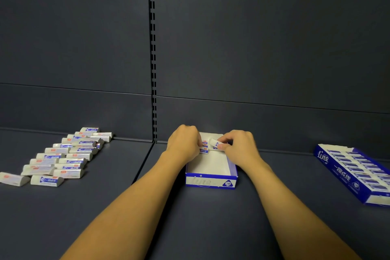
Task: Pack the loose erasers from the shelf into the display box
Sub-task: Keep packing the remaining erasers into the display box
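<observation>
A blue and white display box (211, 180) stands open on the dark shelf in front of me, its near half white inside. At its far end, a few wrapped erasers (204, 147) stand on edge against the back wall. My left hand (183, 143) has its curled fingers on those erasers. My right hand (240, 147) pinches one white eraser (215, 143) just above the box's far right part. Several loose erasers (61, 158) lie in two rough rows far to the left on the shelf.
A second display box (356, 172), filled with a row of erasers, lies at an angle at the right edge. The dark back panel rises just behind the box, with a slotted upright (153, 69) between panels.
</observation>
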Demonstrator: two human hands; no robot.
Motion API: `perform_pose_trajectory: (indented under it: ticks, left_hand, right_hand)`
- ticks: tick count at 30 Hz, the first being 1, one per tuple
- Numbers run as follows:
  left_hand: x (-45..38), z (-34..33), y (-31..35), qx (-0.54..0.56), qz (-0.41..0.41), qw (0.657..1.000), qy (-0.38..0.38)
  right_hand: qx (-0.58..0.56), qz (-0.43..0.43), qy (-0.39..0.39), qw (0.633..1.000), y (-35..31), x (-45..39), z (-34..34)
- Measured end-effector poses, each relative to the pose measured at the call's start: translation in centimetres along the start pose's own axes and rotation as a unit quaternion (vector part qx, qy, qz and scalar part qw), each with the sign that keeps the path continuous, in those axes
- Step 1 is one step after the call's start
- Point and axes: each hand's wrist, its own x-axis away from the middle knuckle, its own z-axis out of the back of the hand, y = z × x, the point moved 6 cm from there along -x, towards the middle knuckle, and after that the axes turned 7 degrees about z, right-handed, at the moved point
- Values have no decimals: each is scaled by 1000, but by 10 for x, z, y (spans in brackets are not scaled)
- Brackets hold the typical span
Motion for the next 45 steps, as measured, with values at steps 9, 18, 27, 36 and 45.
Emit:
perform_pose_trajectory:
  ticks: [9, 18, 27, 36, 45]
  left_hand:
    - [0, 1, -2, -5, 34, 999, -3]
    - [0, 0, 2, -45, 29, 999, 1]
    - [2, 1, 1, -27, -9, 1000, 3]
    - [0, 3, -1, 22, -53, 998, 12]
    - [-1, 9, -22, 154, -14, 986, 63]
  right_hand:
    - [36, -8, -19, 999, -5, -1, -2]
    - [128, 27, -72, 989, -25, -8, 8]
    - [212, 30, -113, 970, -30, -15, -7]
    - [180, 33, -116, 976, -27, -17, -10]
    - [222, 56, -122, 966, -36, -18, -13]
